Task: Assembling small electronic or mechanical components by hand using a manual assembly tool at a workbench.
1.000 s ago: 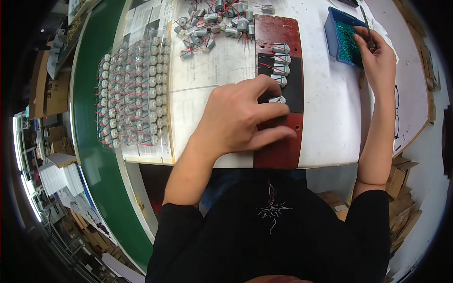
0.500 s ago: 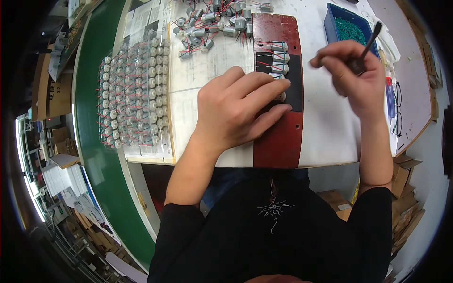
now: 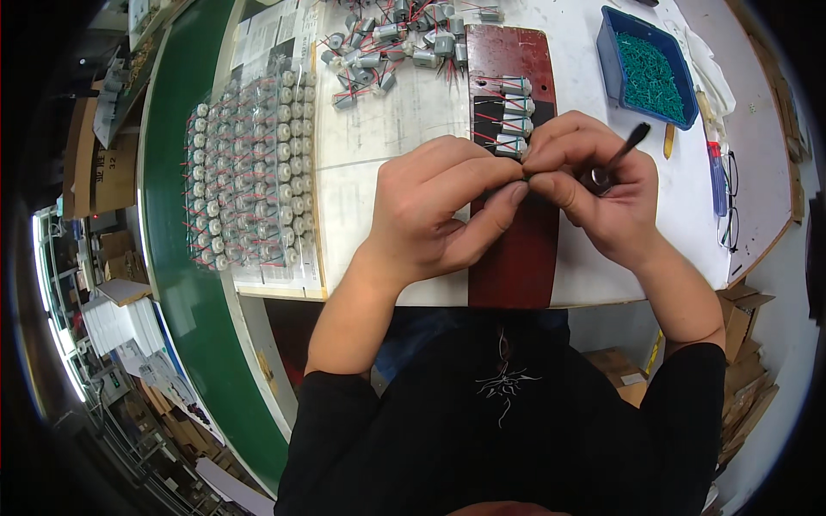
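Over the dark red board (image 3: pixel 511 262), the fingertips of both my hands meet. My left hand (image 3: pixel 443 206) is closed in a pinch, and what sits between thumb and forefinger is too small and hidden to name. Thumb and forefinger of my right hand (image 3: pixel 598 176) press together at the same spot. The other right fingers wrap round a slim dark-handled tool (image 3: pixel 628 148), its end sticking up. Just beyond the fingertips, several small silver motors (image 3: pixel 517 106) with red and dark wires stand in a column on the board's black strip.
Loose wired motors (image 3: pixel 391 34) lie heaped at the back. On the left, clear plastic packing (image 3: pixel 245 168) holds rows of motors. A blue bin (image 3: pixel 613 73) of small green pieces stands back right, with a yellow stick (image 3: pixel 668 142) and glasses (image 3: pixel 731 202) nearby.
My right hand has moved left and down from beside the blue bin to meet my left fingertips, keeping the tool. My left fingers have drawn into a pinch.
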A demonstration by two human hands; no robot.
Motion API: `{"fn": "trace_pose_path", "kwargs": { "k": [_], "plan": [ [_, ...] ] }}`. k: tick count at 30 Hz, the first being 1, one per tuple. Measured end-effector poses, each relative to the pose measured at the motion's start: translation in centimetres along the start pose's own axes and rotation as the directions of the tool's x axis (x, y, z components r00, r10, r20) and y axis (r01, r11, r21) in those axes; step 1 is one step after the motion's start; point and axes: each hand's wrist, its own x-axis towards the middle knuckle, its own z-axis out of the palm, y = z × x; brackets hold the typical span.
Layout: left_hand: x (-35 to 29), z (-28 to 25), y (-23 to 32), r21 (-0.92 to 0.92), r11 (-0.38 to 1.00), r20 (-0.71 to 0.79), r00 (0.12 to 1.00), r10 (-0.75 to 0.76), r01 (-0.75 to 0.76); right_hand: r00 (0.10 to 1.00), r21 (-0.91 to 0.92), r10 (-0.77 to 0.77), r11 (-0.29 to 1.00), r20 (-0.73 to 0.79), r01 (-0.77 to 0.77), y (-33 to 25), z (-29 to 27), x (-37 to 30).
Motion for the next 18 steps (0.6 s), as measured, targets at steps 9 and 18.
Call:
{"fn": "trace_pose_path", "kwargs": {
  "k": [9, 18],
  "plan": [
    [0.0, -0.1, 0.5, -0.185, 0.978, 0.036, 0.995, -0.088, 0.093, 0.981, -0.010, -0.191, 0.982, -0.014, 0.191, 0.6, 0.3, 0.0],
    [0.1, -1.0, 0.0, 0.096, 0.986, 0.176, 0.973, -0.150, 0.135, 0.962, -0.071, 0.262, 0.961, -0.072, -0.267, -1.6, -2.7, 1.0]
  ]
}}
